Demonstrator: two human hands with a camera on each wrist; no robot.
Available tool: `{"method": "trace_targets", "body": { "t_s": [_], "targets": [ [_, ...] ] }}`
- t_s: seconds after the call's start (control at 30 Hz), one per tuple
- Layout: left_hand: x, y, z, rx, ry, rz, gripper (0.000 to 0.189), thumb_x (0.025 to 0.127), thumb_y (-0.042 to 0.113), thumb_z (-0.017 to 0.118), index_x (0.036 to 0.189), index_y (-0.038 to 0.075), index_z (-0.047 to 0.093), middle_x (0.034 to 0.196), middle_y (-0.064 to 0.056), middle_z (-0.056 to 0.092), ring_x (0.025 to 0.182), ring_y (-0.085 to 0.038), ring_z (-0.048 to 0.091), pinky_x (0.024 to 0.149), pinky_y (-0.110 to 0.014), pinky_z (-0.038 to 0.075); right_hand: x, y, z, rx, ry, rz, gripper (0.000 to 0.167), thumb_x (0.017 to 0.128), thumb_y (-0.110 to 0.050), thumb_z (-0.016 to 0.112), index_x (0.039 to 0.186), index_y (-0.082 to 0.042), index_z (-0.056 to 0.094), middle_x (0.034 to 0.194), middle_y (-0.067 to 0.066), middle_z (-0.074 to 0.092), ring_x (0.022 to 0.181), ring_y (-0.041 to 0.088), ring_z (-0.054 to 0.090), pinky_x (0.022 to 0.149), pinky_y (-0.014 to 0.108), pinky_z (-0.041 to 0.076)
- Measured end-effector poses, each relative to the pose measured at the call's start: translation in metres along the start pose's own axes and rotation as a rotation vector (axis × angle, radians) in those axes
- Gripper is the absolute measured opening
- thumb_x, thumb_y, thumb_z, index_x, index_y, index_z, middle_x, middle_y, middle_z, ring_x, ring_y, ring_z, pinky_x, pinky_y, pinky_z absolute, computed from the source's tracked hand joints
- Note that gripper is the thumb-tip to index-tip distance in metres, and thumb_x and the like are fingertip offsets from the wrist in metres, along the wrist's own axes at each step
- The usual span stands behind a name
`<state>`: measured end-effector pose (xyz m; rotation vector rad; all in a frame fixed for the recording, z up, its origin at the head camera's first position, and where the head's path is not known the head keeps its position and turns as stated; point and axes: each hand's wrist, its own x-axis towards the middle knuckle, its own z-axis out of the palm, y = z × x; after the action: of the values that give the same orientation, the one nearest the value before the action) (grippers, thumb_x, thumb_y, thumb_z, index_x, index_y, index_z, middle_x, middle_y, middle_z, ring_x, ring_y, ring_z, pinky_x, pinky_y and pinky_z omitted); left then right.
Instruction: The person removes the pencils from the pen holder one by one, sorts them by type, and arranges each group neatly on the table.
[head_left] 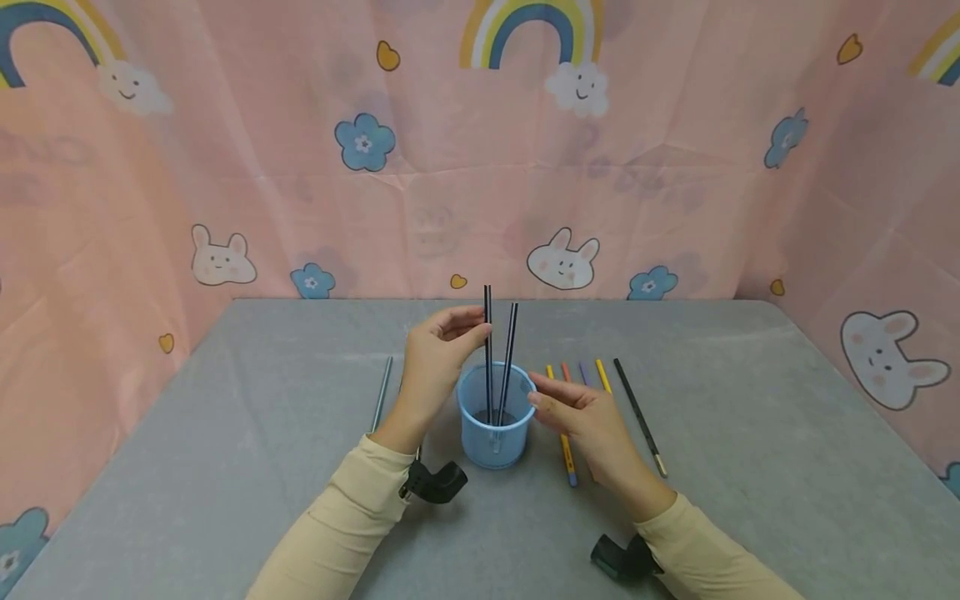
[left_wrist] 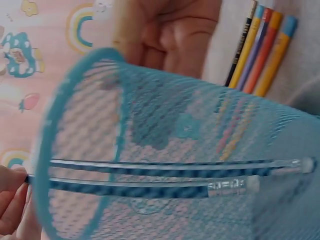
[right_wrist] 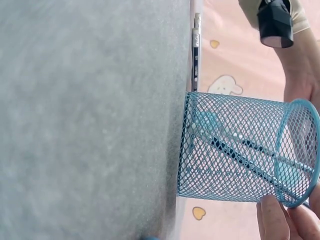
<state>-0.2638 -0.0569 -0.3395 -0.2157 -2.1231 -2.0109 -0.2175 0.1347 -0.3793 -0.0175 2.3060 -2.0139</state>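
Note:
A light blue mesh pencil cup (head_left: 491, 450) stands upright on the table. Two dark striped pencils lean inside it, their white eraser ends at the bottom in the left wrist view. My left hand (head_left: 442, 354) pinches one pencil (left_wrist: 125, 188) near its upper end, above the rim. Beside it is the second pencil (head_left: 509, 350), clear of the fingers. With thumb and fingers, my right hand (head_left: 588, 421) holds the cup's rim on its right side; these fingers (right_wrist: 274, 220) show at the rim in the right wrist view.
Right of the cup lie several pencils, among them a yellow pencil (head_left: 567, 458) partly behind the right hand and a black pencil (head_left: 637, 408) farther out. Another pencil (head_left: 382, 396) lies left of the cup. A pink patterned cloth (head_left: 450, 192) hangs behind the grey table (head_left: 187, 500).

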Motion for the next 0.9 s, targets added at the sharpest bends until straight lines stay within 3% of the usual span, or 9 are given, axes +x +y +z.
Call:
{"method": "trace_targets", "body": {
  "t_s": [0.4, 0.63, 0.9],
  "targets": [
    [-0.001, 0.019, -0.013, -0.106, 0.068, 0.028, 0.026, 0.088, 0.005, 0.074, 0.113, -0.001, 0.071, 0.108, -0.018, 0.072, 0.088, -0.006, 0.070, 0.084, -0.024, 0.061, -0.001, 0.000, 0.001, 0.008, 0.000, 0.005, 0.041, 0.095, -0.016, 0.068, 0.133, -0.003, 0.062, 0.135, 0.017, 0.063, 0.109, 0.010, 0.069, 0.090, 0.028, 0.058],
    [-0.004, 0.032, -0.026, -0.103, 0.117, 0.096, 0.026, 0.089, 0.006, 0.074, 0.114, 0.000, 0.070, 0.109, -0.016, 0.072, 0.088, -0.006, 0.071, 0.085, -0.025, 0.061, -0.001, 0.001, 0.000, 0.005, -0.005, -0.009, 0.041, 0.095, -0.016, 0.068, 0.134, -0.002, 0.062, 0.135, 0.017, 0.063, 0.105, 0.004, 0.069, 0.090, 0.027, 0.058],
    [-0.006, 0.045, -0.043, -0.196, 0.190, 0.162, 0.027, 0.087, 0.001, 0.074, 0.113, -0.004, 0.069, 0.096, 0.003, 0.073, 0.090, -0.010, 0.072, 0.085, -0.028, 0.061, 0.000, 0.001, -0.001, 0.014, -0.017, -0.021, 0.041, 0.095, -0.015, 0.068, 0.133, -0.001, 0.062, 0.135, 0.017, 0.063, 0.101, -0.003, 0.068, 0.090, 0.026, 0.058]
  ]
}}
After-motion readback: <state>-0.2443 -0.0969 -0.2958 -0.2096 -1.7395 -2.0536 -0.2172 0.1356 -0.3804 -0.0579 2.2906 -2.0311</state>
